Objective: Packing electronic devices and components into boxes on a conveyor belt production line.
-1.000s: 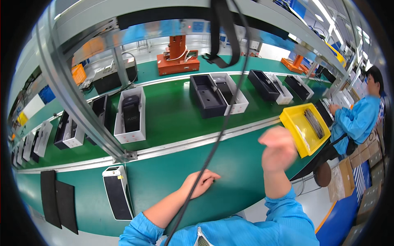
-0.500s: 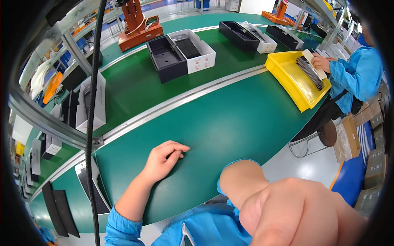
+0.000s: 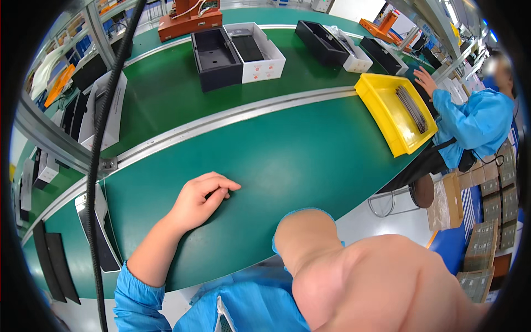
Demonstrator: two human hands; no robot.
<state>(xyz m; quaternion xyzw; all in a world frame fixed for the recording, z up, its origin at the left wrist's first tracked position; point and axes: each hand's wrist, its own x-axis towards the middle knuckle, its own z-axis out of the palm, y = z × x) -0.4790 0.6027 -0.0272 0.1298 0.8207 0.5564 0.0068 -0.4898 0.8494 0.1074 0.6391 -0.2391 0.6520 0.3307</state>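
My left hand rests on the green tabletop, its fingers loosely curled together and nothing visible in them. Large and close to the camera, my right hand is raised at the lower right; its fingers lie out of sight, so any held thing is hidden. To the left of my left forearm is a flat white and black panel-like item, partly behind a black cable. Two long black strips lie further left.
A yellow bin with thin dark pieces stands at right, beside a co-worker in blue. Beyond a metal rail sit an open black box and a white box. A black cable hangs at left.
The view has shifted, so most things sit further left. The co-worker's hand has left the yellow bin, and the pale piece it held over the bin is gone. My hands keep their poses.
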